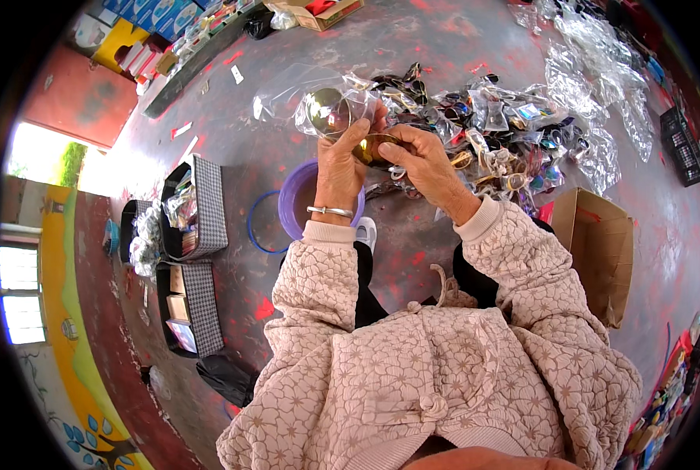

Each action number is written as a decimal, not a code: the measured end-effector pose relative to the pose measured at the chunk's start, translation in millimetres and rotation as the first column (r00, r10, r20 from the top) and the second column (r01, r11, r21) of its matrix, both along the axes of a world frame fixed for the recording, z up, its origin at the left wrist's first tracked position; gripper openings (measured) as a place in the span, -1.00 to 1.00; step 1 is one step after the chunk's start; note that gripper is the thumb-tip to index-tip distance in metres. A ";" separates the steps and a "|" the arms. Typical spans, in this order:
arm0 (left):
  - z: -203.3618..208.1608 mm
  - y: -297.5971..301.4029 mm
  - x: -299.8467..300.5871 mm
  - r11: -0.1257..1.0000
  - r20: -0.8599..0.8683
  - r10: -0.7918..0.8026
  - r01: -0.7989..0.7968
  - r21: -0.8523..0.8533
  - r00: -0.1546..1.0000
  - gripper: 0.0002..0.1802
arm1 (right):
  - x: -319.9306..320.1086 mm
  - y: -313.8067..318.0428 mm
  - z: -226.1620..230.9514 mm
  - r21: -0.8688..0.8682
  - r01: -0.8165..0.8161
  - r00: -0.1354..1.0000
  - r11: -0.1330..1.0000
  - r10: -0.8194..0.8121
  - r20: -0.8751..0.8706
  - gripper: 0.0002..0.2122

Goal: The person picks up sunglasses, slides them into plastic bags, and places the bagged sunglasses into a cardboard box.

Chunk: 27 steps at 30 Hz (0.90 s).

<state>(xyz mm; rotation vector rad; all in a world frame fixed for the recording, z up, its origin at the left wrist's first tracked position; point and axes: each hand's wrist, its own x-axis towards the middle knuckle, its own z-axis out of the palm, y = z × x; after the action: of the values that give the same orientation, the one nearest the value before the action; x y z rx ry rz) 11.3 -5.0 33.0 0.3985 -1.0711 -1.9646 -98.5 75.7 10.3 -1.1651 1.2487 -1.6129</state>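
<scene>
Grey, red-flecked floor [413, 270] surrounds a person [428, 352], with a heap [514, 149] of eyewear and plastic at far right and a purple tub [291, 200] near left. Just beyond the tub, the left hand [340, 160] pinches a pair of glasses [372, 146] against a clear bag [276, 98]; the right hand [427, 160] grips the near lens [377, 150] between thumb and fingers. Whether the far lens [329, 111] sits inside the bag is unclear. Careful handling probably means holding by the rims, keeping thumbs off lenses, and easing plastic without twisting the frame.
</scene>
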 end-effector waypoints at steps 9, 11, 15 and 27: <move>-11.4 -19.7 14.6 0.963 0.208 -0.002 0.058 -0.262 0.978 -0.47 | -31.6 -1.4 5.0 -0.013 -0.094 0.987 0.996 0.095 0.133 -0.88; 0.4 -16.1 12.5 0.999 -0.149 -0.039 0.037 -0.018 0.988 -0.41 | -32.0 -2.4 2.1 -0.007 -0.074 0.997 0.997 0.075 0.037 -0.87; -12.1 -25.6 7.1 0.979 -0.320 0.028 0.038 0.198 0.947 -0.49 | -27.3 0.9 11.4 -0.079 -0.022 0.939 0.997 -0.006 -0.345 -0.90; -16.4 15.6 -12.7 0.992 0.228 0.106 -0.089 -0.086 0.968 -0.67 | -20.4 -14.7 7.3 -0.179 0.162 0.987 0.970 -0.159 0.028 -0.83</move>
<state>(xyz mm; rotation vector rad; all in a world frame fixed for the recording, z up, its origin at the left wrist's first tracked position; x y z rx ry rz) -1.4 10.5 16.5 0.6404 -1.2439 -1.8166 -118.9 61.0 17.6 -1.1864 1.2348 -1.8840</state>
